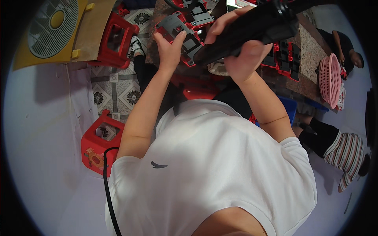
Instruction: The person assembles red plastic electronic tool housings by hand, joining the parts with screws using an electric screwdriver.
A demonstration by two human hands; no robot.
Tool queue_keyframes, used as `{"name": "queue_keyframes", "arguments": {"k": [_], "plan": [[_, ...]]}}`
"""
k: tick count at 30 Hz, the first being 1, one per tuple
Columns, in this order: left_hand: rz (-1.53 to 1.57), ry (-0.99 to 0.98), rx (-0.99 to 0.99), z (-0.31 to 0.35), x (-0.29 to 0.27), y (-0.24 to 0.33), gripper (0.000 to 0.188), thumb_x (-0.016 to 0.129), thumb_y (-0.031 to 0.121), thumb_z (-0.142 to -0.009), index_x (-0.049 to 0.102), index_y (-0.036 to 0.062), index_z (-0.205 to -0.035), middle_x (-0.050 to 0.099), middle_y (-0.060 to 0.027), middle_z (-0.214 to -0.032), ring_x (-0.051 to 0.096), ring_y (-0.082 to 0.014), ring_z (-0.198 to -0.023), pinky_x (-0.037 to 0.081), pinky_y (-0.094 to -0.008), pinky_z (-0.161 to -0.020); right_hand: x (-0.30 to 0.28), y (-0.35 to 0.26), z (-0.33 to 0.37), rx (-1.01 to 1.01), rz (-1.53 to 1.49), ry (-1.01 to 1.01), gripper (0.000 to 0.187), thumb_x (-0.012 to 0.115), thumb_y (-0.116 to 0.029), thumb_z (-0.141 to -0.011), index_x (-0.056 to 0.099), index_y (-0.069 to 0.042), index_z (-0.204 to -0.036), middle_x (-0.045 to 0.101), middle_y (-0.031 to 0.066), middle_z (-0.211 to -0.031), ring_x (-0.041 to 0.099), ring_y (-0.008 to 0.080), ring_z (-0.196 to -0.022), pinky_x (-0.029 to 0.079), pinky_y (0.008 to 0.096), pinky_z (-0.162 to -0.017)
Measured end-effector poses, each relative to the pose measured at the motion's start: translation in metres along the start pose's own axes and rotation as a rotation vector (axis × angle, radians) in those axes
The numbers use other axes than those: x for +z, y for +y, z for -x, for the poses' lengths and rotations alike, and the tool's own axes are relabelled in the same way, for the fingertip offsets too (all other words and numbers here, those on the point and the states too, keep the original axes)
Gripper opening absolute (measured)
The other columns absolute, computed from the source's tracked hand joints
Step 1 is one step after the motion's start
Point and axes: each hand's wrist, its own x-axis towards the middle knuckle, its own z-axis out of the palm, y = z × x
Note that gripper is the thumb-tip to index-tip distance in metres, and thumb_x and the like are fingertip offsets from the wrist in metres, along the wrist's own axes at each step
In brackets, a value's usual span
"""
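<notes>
Half-hiding other housings [289, 61], right hand [242, 65] clutches black tool [256, 29]; left hand [169, 52] spreads on grey housing [169, 26].

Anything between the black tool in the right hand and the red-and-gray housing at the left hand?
Nothing visible: the black cylindrical tool's lower end overlaps the red-and-gray housing's near corner; contact unclear. The left hand's thumb lies over the housing, clear of that end.

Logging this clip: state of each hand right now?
Left hand: touching the black-and-red part; grip cannot be told.
Right hand: closed, holding the black tool.
</notes>
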Motion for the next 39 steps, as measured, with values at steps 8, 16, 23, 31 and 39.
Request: {"name": "queue_keyframes", "arguments": {"k": [8, 16, 23, 31, 39], "plan": [[-0.038, 0.005, -0.01, 0.0, 0.0, -0.007, 0.053, 0.072, 0.023, -0.082, 0.041, -0.0014, -0.119, 0.053, -0.0117, -0.113, 0.053, -0.0186, -0.104, 0.042, -0.0311, -0.093, -0.122, -0.033, -0.054, -0.3, -0.015, 0.122, 0.075, 0.04, -0.072, -0.086, 0.05, -0.006, -0.118, 0.063, 0.016, -0.081, 0.064, 0.0271, -0.069, 0.055, 0.0391, -0.063], [-0.024, -0.001, 0.008, -0.001, 0.0, -0.011, 0.05, 0.07, 0.02, -0.084, 0.042, -0.0008, -0.12, 0.053, -0.011, -0.115, 0.052, -0.0171, -0.106, 0.042, -0.0299, -0.093, -0.098, -0.008, -0.05, -0.288, 0.424, 0.184, 0.043, 0.065, -0.04, -0.09, 0.047, -0.004, -0.106, 0.058, 0.0068, -0.078, 0.057, 0.0144, -0.063, 0.048, 0.0271, -0.057], [-0.001, -0.02, 0.006, -0.001, 0.004, -0.008, 0.05, 0.072, 0.024, -0.083, 0.043, -0.0011, -0.116, 0.053, -0.013, -0.114, 0.052, -0.0189, -0.104, 0.041, -0.0307, -0.093, -0.091, -0.056, -0.012, -0.167, 0.012, 0.225, 0.05, 0.066, -0.041, -0.087, 0.047, -0.001, -0.109, 0.06, 0.0105, -0.075, 0.06, 0.0174, -0.061, 0.05, 0.0284, -0.055], [0.018, -0.011, -0.047, 0.0, 0.004, -0.01, 0.055, 0.073, 0.027, -0.082, 0.042, -0.0027, -0.117, 0.052, -0.0159, -0.116, 0.05, -0.0215, -0.107, 0.038, -0.0325, -0.096, -0.098, -0.019, 0.037, -0.241, 0.189, 0.122, 0.048, 0.073, -0.021, -0.082, 0.046, 0.004, -0.114, 0.062, 0.0123, -0.076, 0.06, 0.0161, -0.063, 0.049, 0.0272, -0.06], [-0.023, -0.004, -0.026, -0.003, 0.0, -0.017, 0.057, 0.074, 0.027, -0.08, 0.043, -0.0026, -0.118, 0.052, -0.016, -0.118, 0.05, -0.0226, -0.11, 0.038, -0.0329, -0.098, -0.094, -0.023, 0.007, 0.052, 0.24, 0.207, 0.045, 0.067, -0.038, -0.086, 0.047, -0.002, -0.105, 0.059, 0.01, -0.073, 0.059, 0.0166, -0.057, 0.05, 0.0272, -0.052]]}}
